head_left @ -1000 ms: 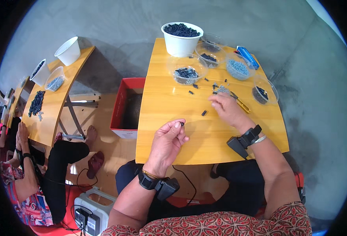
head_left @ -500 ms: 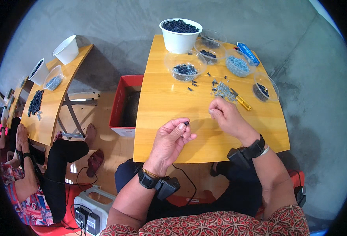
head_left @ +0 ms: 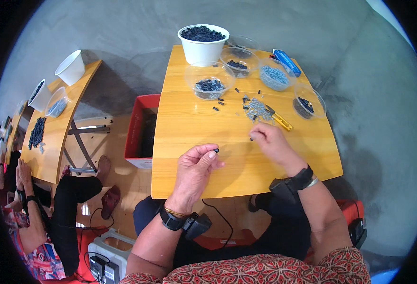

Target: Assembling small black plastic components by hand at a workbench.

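My left hand [head_left: 194, 170] is above the near part of the wooden table, pinching a small black plastic piece [head_left: 216, 150] between thumb and forefinger. To its right, my right hand [head_left: 273, 144] is closed, its fingertips pinched together and pointing left. A tiny dark spot shows at those fingertips; what it is I cannot make out. The two hands are apart. Just beyond my right hand lies a loose pile of small grey-blue parts [head_left: 256, 110], with a yellow-handled cutter [head_left: 280, 119] at its right edge. Several loose black pieces [head_left: 215, 109] lie left of the pile.
Farther back stand a white tub [head_left: 203, 51] full of black pieces, a clear bowl [head_left: 209, 75] of mixed parts and other clear bowls. A blue box [head_left: 286, 62] lies behind them. Left of the table sits a red bin [head_left: 142, 128]. Another person sits at a table farther left.
The view has shifted, so the table appears farther left. My right hand has drawn slightly away from my left hand. The left hand keeps its pinch on the black piece.
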Available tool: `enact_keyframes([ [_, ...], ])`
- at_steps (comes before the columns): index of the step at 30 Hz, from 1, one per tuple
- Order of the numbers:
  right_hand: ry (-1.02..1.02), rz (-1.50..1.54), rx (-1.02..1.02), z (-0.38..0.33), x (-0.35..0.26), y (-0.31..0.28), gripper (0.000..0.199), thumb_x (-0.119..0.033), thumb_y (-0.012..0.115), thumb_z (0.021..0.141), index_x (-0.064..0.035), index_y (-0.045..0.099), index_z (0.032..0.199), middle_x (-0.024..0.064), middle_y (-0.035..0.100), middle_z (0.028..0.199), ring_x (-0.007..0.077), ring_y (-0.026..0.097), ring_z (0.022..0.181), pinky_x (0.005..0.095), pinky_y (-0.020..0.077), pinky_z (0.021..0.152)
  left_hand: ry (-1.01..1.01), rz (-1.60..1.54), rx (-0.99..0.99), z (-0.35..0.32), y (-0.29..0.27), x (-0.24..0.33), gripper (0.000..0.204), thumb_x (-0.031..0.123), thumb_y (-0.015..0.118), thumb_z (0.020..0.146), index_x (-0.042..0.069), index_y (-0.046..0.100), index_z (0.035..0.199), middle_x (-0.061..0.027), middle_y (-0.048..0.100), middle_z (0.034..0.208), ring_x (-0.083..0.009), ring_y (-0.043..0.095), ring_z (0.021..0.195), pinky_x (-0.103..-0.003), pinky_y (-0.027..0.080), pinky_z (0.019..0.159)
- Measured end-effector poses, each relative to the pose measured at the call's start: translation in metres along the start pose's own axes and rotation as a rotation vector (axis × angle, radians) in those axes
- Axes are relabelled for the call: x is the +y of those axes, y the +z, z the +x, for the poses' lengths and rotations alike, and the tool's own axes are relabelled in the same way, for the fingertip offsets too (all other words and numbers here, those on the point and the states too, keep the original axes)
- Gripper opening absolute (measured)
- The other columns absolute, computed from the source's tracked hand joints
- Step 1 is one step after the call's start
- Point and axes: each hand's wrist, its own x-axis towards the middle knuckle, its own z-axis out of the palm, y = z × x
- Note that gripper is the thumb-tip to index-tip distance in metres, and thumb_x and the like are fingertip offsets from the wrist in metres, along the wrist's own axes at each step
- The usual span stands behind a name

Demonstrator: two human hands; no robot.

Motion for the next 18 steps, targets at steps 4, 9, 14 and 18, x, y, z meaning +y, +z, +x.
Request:
enact_keyframes([
  [4, -0.159, -0.205, -0.012, -0.009, -0.003, 0.01, 0.008, -0.008, 0.054, 0.077, -0.0004, 0.052, 0.075, 0.0151, 0.056, 0.068, 0.0295, 0.055, 0.065, 0.034, 0.0437, 0.059, 0.016, 0.127, 0.065, -0.001, -0.002, -0.003, 0.013, 0.004, 0.049, 0.085, 0.0, 0.057, 0.096, -0.0027, 0.054, 0.071, -0.0102, 0.053, 0.064, -0.03, 0.05, 0.068],
  [9, -0.13, -0.427, 0.024, 0.001, 0.009, 0.003, 0.005, -0.007, 0.055, 0.075, -0.0021, 0.052, 0.076, 0.0158, 0.055, 0.071, 0.0322, 0.055, 0.07, 0.0398, 0.043, 0.062, 0.014, 0.072, 0.038, -0.001, -0.004, -0.005, 0.014, 0.003, 0.052, 0.084, -0.002, 0.057, 0.096, -0.0049, 0.059, 0.08, -0.0109, 0.056, 0.066, -0.028, 0.051, 0.067],
  [14, -0.252, -0.669, 0.191, 0.028, 0.002, -0.003, 0.008, -0.009, 0.055, 0.076, -0.0023, 0.051, 0.074, 0.0165, 0.055, 0.074, 0.0338, 0.053, 0.074, 0.0418, 0.0421, 0.064, 0.01, 0.095, 0.068, -0.001, -0.002, -0.002, 0.013, 0.004, 0.05, 0.085, -0.001, 0.057, 0.095, -0.0035, 0.056, 0.072, -0.0106, 0.054, 0.064, -0.03, 0.05, 0.068],
  [18, -0.203, -0.503, 0.105, 0.056, 0.004, 0.007, 0.009, -0.01, 0.056, 0.075, -0.0022, 0.052, 0.075, 0.0169, 0.056, 0.074, 0.0347, 0.054, 0.073, 0.042, 0.0426, 0.064, 0.022, 0.075, 0.061, -0.002, -0.003, -0.002, 0.013, 0.004, 0.05, 0.085, -0.001, 0.057, 0.095, -0.0035, 0.056, 0.073, -0.0107, 0.054, 0.064, -0.03, 0.05, 0.068],
])
